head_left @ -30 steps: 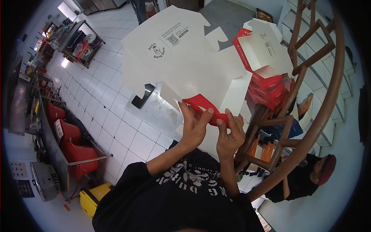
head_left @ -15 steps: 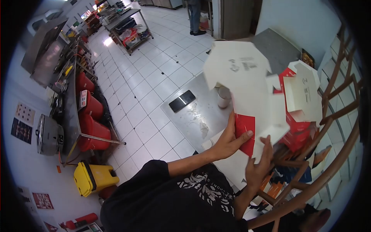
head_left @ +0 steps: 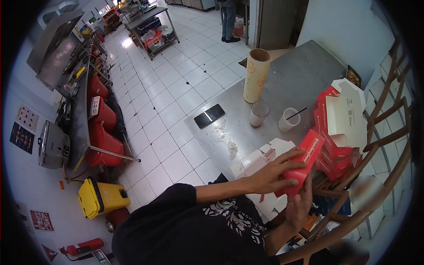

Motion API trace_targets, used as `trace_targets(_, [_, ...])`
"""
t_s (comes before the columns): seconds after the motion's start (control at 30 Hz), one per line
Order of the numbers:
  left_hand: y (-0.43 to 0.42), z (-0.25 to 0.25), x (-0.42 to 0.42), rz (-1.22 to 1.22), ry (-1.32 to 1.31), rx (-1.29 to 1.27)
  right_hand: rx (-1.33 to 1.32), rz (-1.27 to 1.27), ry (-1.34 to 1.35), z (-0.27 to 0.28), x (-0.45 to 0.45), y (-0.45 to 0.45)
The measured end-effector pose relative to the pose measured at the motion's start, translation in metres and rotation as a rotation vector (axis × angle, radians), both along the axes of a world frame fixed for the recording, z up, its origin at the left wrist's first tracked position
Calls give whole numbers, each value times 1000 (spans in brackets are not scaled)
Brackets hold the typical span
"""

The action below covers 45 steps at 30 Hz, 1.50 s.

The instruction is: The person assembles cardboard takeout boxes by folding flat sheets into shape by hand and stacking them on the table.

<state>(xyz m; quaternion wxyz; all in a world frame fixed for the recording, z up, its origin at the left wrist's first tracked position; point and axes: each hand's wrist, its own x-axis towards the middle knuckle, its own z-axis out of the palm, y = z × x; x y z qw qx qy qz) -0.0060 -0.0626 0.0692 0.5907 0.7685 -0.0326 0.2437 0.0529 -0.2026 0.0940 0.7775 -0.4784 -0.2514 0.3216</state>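
Note:
Between my two hands is a red cardboard box (head_left: 305, 161) with white lettering on its side, tilted above the table's near edge. My left hand (head_left: 276, 173) has its fingers wrapped over the box's left side. My right hand (head_left: 300, 205) grips it from below, with part of its fingers hidden behind the box. Beneath my left hand lie unfolded white box blanks (head_left: 260, 165) on the table. To the right, a stack of red and white boxes (head_left: 342, 117) stands, its top one open with a white inside.
The steel table (head_left: 291, 70) carries a phone (head_left: 210, 116), a tall cardboard tube (head_left: 257, 76), a cloudy glass (head_left: 259, 114) and a white cup (head_left: 289, 119) with a straw. A brown railing (head_left: 384, 176) borders the right. A person (head_left: 229, 20) stands far back.
The large white sheet with a red flap, spread open before, is now a compact red box in my hands. It has come down, uncovering the tube, the cup and the table behind.

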Motion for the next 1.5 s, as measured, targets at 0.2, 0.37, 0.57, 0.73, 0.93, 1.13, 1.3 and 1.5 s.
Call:
trace_targets(0.2, [11,-18,4,48,-173,-151,-57,-122,-89,-14,-5,7])
trace_targets(0.37, [5,-1,-2,97,-87,-125,-192,-287,-152,-8,-8,16])
trace_targets(0.57, [-1,-5,4,138,-51,178,-149,-411,-59,5,-6,21])
trace_targets(0.73, [-4,-11,9,109,-70,148,-34,-273,-52,0,-3,20])
trace_targets(0.93, [-5,-10,11,73,38,140,-53,-249,-72,-4,-4,20])
trace_targets(1.13, [1,-14,7,14,84,112,19,-241,-81,-6,3,21])
trace_targets(1.3, [-2,-12,7,132,10,248,-140,-400,-309,-1,13,12])
trace_targets(1.5, [-3,-11,6,121,31,252,-309,-530,-544,8,17,8])
